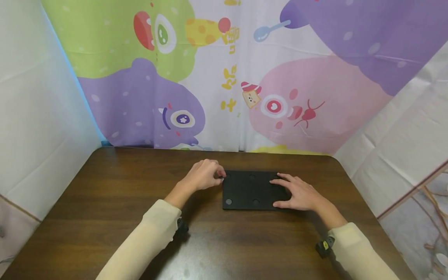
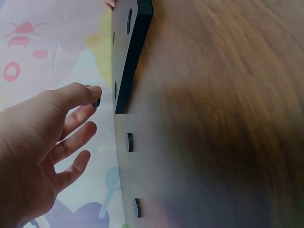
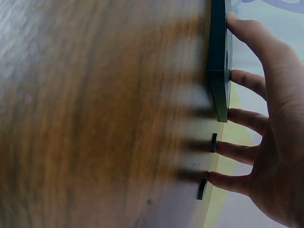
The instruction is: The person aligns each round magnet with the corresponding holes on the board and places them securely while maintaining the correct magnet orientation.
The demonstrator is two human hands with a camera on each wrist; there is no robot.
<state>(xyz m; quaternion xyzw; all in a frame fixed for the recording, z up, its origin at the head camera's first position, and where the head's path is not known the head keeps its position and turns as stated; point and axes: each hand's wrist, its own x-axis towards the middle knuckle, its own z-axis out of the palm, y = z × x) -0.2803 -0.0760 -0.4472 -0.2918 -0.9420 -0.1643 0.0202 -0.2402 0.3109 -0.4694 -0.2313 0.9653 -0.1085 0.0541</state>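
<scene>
A flat black board (image 1: 243,190) with shallow round recesses lies on the table. At its far left corner, my left hand (image 1: 204,175) pinches a small black disc (image 2: 97,101) between thumb and forefinger, mostly covered by the fingertips. The other left fingers are loosely bent. My right hand (image 1: 301,194) spreads over the board's right end, thumb near the front edge and fingertips towards the back. In the right wrist view its last two fingers reach past the board, close to one disc (image 3: 213,142) and another disc (image 3: 203,189) on the table.
Beyond the board's left end stand one black disc (image 2: 129,142) and another disc (image 2: 137,208), hidden in the head view. The brown wooden table (image 1: 105,194) ends at a cartoon-printed curtain (image 1: 217,128). White cloth walls (image 1: 42,109) flank both sides.
</scene>
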